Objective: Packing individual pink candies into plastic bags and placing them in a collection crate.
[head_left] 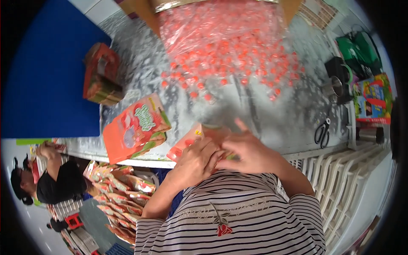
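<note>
My left hand [198, 159] is closed on an orange-red printed pouch [183, 143] at the table's near edge, close to my body. Over the pouch's right side is my right hand [250, 148], smeared by motion, so I cannot tell how its fingers are set. My hands hide much of the pouch. To their left lie flat pouches of the same print [137, 127], overlapping one another. Beyond my hands, small red wrapped candies [229, 55] in clear film spill from a carton [148, 17] across the grey tabletop [229, 97].
A bundle of pouches [102, 76] stands by a blue panel [51, 72]. Black-handled scissors [322, 132] and a metal cup [333, 87] lie at right. White plastic crates [335, 178] are stacked below right; several pouches [117, 195] pile below left, near a co-worker [61, 180].
</note>
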`<state>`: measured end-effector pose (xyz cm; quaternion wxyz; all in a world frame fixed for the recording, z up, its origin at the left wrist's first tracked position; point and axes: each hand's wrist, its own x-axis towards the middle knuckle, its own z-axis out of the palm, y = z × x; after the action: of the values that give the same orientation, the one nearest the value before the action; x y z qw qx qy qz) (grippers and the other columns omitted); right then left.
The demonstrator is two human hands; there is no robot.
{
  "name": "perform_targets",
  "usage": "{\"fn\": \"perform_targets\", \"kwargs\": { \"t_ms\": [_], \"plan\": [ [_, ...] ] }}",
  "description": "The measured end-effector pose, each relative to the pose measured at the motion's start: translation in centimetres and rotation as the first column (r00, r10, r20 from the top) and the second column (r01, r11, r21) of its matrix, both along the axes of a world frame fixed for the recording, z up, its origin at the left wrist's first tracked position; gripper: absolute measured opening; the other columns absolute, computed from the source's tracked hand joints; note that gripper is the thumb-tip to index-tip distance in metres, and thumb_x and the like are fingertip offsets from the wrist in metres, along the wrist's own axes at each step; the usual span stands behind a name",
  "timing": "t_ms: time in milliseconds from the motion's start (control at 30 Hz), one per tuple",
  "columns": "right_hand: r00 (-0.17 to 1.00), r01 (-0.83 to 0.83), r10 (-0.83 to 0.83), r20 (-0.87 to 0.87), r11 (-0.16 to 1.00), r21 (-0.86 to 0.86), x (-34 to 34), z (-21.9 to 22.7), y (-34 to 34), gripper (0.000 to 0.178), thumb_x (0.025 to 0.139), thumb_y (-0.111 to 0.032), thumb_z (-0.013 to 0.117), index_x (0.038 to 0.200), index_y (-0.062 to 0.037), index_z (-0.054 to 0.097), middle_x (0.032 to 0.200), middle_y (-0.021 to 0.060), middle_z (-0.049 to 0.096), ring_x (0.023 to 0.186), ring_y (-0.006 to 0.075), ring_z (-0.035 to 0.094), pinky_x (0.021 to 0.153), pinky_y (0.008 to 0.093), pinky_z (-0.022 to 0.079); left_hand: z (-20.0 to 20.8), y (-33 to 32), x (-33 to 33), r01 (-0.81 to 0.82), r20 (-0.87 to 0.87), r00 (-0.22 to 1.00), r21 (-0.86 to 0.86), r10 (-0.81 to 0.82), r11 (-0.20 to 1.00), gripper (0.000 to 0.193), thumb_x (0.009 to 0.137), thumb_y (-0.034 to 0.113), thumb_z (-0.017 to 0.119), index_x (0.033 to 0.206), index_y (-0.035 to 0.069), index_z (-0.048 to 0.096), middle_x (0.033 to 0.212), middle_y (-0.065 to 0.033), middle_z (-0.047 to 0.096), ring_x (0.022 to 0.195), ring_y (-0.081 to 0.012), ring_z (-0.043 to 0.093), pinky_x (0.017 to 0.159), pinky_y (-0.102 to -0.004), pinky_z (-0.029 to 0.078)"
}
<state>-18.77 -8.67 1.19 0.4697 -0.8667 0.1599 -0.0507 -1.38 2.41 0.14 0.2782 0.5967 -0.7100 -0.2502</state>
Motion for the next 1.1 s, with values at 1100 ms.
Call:
{"fn": "perform_targets", "kwargs": {
  "t_ms": [1100],
  "plan": [
    [0.759, 0.650, -0.546, 0.355, 0.623, -0.434, -0.8, -12.3, -8.3, 0.048, 0.086, -0.024, 0.065, 0.126, -0.0016, 0.052, 0.130, 0.0160, 0.048, 0.119, 0.0349, 0.043, 0.101, 0.0426, 0.036, 0.2, 1.9, 0.3, -0.122, 0.092, 0.988, -0.002, 0.122, 0.992, 0.008, 0.080, 0.003, 0.066, 0.086, 0.002, 0.061, 0.080, -0.0115, 0.061, 0.068, -0.0310, 0.060, 0.060, -0.0394, 0.048]
  ]
}}
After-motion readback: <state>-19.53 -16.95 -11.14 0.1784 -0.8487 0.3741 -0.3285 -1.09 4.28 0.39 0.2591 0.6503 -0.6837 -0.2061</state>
